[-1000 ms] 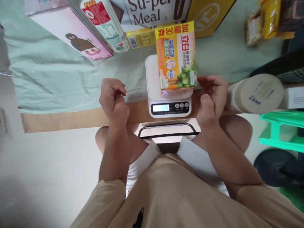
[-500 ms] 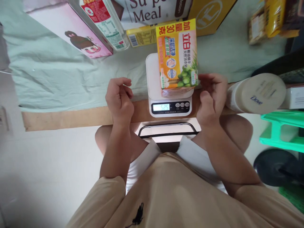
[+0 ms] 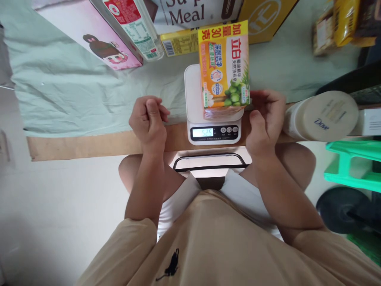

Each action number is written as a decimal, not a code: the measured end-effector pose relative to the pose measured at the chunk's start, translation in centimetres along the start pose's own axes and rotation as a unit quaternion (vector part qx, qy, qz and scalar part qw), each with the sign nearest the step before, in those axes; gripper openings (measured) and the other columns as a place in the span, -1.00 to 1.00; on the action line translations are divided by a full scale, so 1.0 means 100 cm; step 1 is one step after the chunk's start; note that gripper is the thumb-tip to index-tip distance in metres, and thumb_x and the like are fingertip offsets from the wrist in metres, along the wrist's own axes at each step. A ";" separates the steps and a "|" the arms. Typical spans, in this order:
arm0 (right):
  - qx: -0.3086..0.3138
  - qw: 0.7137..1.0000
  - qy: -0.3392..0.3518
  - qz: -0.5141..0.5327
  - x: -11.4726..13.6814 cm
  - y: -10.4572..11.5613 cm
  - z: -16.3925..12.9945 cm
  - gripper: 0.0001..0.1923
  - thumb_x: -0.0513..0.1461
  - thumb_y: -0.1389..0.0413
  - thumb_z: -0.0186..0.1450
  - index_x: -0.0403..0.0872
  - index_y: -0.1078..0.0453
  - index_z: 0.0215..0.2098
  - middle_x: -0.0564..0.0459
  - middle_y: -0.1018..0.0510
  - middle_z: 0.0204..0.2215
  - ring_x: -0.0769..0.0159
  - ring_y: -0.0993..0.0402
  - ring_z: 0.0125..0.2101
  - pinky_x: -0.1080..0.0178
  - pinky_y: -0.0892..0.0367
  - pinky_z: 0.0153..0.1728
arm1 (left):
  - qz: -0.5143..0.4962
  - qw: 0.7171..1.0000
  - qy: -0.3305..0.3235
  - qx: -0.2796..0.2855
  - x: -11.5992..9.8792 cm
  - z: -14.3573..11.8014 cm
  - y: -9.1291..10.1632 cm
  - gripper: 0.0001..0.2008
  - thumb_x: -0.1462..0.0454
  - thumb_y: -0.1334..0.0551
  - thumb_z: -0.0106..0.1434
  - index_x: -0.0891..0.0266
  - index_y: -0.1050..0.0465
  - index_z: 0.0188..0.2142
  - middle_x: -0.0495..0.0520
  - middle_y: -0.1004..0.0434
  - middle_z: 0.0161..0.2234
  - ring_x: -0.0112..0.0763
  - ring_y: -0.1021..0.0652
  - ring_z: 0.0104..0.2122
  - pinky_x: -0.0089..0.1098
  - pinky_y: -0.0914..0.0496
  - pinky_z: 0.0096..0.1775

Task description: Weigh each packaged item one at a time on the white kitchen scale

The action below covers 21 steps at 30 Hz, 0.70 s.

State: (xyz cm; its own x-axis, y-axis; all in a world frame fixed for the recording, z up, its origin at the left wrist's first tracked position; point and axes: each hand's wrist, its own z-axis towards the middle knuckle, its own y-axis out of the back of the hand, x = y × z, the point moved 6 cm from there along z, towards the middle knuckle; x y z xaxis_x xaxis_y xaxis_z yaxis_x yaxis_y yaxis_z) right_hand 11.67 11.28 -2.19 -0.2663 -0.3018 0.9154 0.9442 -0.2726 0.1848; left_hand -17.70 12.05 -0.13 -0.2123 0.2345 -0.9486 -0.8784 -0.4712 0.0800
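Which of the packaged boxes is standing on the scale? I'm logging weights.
The yellow-orange soap pack, upright on the white scale; the other boxes rest on the green cloth behind.

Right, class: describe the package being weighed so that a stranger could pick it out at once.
Find the white kitchen scale at the table's near edge, between the left hand and right hand. The orange-yellow soap pack stands upright on it; unlike the boxes behind, it shows green fruit.

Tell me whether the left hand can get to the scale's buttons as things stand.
Probably yes. The left hand is curled loosely at the table edge, just left of the scale, holding nothing. The buttons sit on the open front panel, below the soap pack; nothing lies between, though the right hand is nearer.
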 end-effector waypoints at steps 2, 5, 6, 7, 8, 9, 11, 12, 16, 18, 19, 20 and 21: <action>0.002 1.000 -0.007 -0.014 0.000 -0.001 0.000 -0.61 0.11 -0.08 0.45 0.19 -0.36 0.15 -0.01 -0.56 0.11 0.17 -0.59 0.14 -0.02 -0.57 0.27 | -0.017 1.000 0.020 0.012 0.006 0.001 -0.003 -0.60 -0.14 -0.33 0.39 0.13 -0.55 -0.22 -0.03 -0.62 -0.39 -0.54 -0.52 -0.53 -0.39 -0.38 -0.43; 0.002 1.000 -0.010 -0.026 0.001 -0.001 0.001 -0.63 0.10 -0.06 0.45 0.19 -0.34 0.14 -0.02 -0.57 0.10 0.16 -0.59 0.14 -0.05 -0.57 0.27 | -0.028 0.999 0.033 0.012 0.011 0.000 -0.005 -0.54 -0.13 -0.48 0.24 0.05 -0.52 -0.07 0.01 -0.71 -0.20 -0.38 -0.71 -0.24 -0.33 -0.59 -0.17; 0.003 1.000 -0.009 -0.027 0.001 -0.001 0.001 -0.63 0.09 -0.06 0.46 0.18 -0.34 0.14 -0.02 -0.56 0.09 0.17 -0.59 0.14 -0.04 -0.58 0.27 | -0.026 0.999 0.037 0.008 0.012 -0.001 -0.005 -0.49 -0.13 -0.53 0.18 0.06 -0.51 -0.05 0.00 -0.71 -0.23 -0.37 -0.71 -0.25 -0.31 -0.61 -0.14; 0.003 1.000 -0.007 -0.026 0.001 -0.002 0.001 -0.63 0.08 -0.05 0.46 0.18 -0.34 0.15 -0.01 -0.56 0.09 0.18 -0.59 0.15 -0.03 -0.58 0.26 | -0.021 0.999 0.045 0.007 0.012 -0.002 -0.006 -0.46 -0.13 -0.53 0.17 0.09 -0.51 -0.04 -0.02 -0.70 -0.30 -0.37 -0.71 -0.31 -0.32 -0.62 -0.18; 0.003 1.000 -0.006 -0.025 0.001 -0.002 0.001 -0.64 0.07 -0.04 0.46 0.18 -0.34 0.15 0.00 -0.56 0.10 0.20 -0.58 0.15 -0.01 -0.57 0.25 | -0.014 0.998 0.057 0.010 0.013 -0.003 -0.006 -0.47 -0.15 -0.50 0.19 0.12 -0.53 -0.05 -0.03 -0.67 -0.37 -0.39 -0.69 -0.39 -0.33 -0.61 -0.25; 0.002 1.000 -0.004 -0.023 0.001 -0.001 0.000 -0.64 0.06 -0.04 0.47 0.18 -0.34 0.15 0.02 -0.56 0.10 0.21 -0.58 0.15 0.00 -0.57 0.25 | -0.009 0.997 0.069 0.016 0.014 -0.005 -0.007 -0.49 -0.17 -0.45 0.25 0.16 -0.55 -0.07 -0.04 -0.65 -0.43 -0.41 -0.67 -0.45 -0.35 -0.60 -0.31; 0.003 1.000 -0.003 -0.015 0.001 -0.001 0.000 -0.65 0.02 -0.05 0.47 0.17 -0.35 0.16 0.03 -0.56 0.10 0.23 -0.59 0.15 0.02 -0.56 0.26 | -0.008 0.997 0.078 0.026 0.014 -0.006 -0.008 -0.49 -0.20 -0.33 0.35 0.19 -0.59 -0.09 0.01 -0.67 -0.41 -0.40 -0.69 -0.44 -0.37 -0.61 -0.33; 0.003 1.000 -0.004 -0.009 0.001 -0.001 0.000 -0.66 0.00 -0.06 0.47 0.16 -0.36 0.16 0.03 -0.56 0.10 0.24 -0.59 0.14 0.02 -0.55 0.26 | -0.009 0.997 0.071 0.029 0.014 -0.006 -0.008 -0.49 -0.21 -0.29 0.38 0.18 -0.60 -0.08 0.04 -0.71 -0.34 -0.38 -0.73 -0.37 -0.36 -0.64 -0.28; -0.002 1.000 0.007 0.019 0.000 -0.001 0.000 -0.66 -0.10 -0.10 0.46 0.13 -0.39 0.18 0.03 -0.57 0.10 0.26 -0.58 0.13 0.05 -0.51 0.28 | 0.005 0.999 0.007 0.033 0.011 -0.003 -0.007 -0.50 -0.19 -0.33 0.36 0.09 -0.60 0.03 0.11 -0.72 0.03 -0.27 -0.76 -0.02 -0.25 -0.68 0.03; -0.008 1.000 0.013 0.020 0.000 -0.001 0.000 -0.65 -0.10 -0.10 0.45 0.10 -0.40 0.18 0.00 -0.58 0.09 0.24 -0.58 0.13 0.04 -0.51 0.27 | 0.013 1.000 -0.002 0.025 0.011 -0.002 -0.007 -0.48 -0.17 -0.42 0.28 0.10 -0.61 0.03 0.12 -0.70 0.09 -0.27 -0.75 0.00 -0.27 -0.67 0.05; -0.007 1.000 0.013 0.016 -0.001 -0.002 0.000 -0.64 -0.09 -0.10 0.45 0.09 -0.39 0.18 -0.02 -0.58 0.10 0.23 -0.59 0.12 0.02 -0.51 0.27 | 0.016 1.000 0.005 0.021 0.013 -0.003 -0.006 -0.49 -0.16 -0.44 0.27 0.11 -0.62 0.01 0.12 -0.71 0.06 -0.29 -0.76 -0.06 -0.30 -0.68 -0.01; -0.010 1.000 0.012 0.011 -0.001 -0.002 0.000 -0.64 -0.07 -0.10 0.45 0.08 -0.38 0.18 -0.04 -0.58 0.09 0.21 -0.59 0.12 0.00 -0.52 0.27 | 0.018 0.999 0.017 0.020 0.014 -0.003 -0.006 -0.52 -0.14 -0.43 0.29 0.13 -0.62 -0.01 0.12 -0.72 0.01 -0.33 -0.76 -0.15 -0.33 -0.68 -0.08; -0.012 1.000 0.011 0.005 -0.002 -0.002 0.000 -0.63 -0.05 -0.09 0.45 0.08 -0.38 0.18 -0.05 -0.58 0.10 0.20 -0.59 0.12 -0.01 -0.52 0.27 | 0.020 0.999 0.029 0.021 0.016 -0.003 -0.007 -0.57 -0.12 -0.38 0.35 0.13 -0.62 -0.02 0.11 -0.73 -0.05 -0.36 -0.76 -0.22 -0.35 -0.67 -0.15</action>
State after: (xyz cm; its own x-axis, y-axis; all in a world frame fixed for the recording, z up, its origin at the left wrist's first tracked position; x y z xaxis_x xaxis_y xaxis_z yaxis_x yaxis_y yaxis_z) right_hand 11.54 11.36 -2.43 -0.2612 -0.3248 0.9090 0.9422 -0.2905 0.1669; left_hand -17.31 12.44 -1.77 -0.2239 0.1659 -0.9604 -0.8874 -0.4421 0.1305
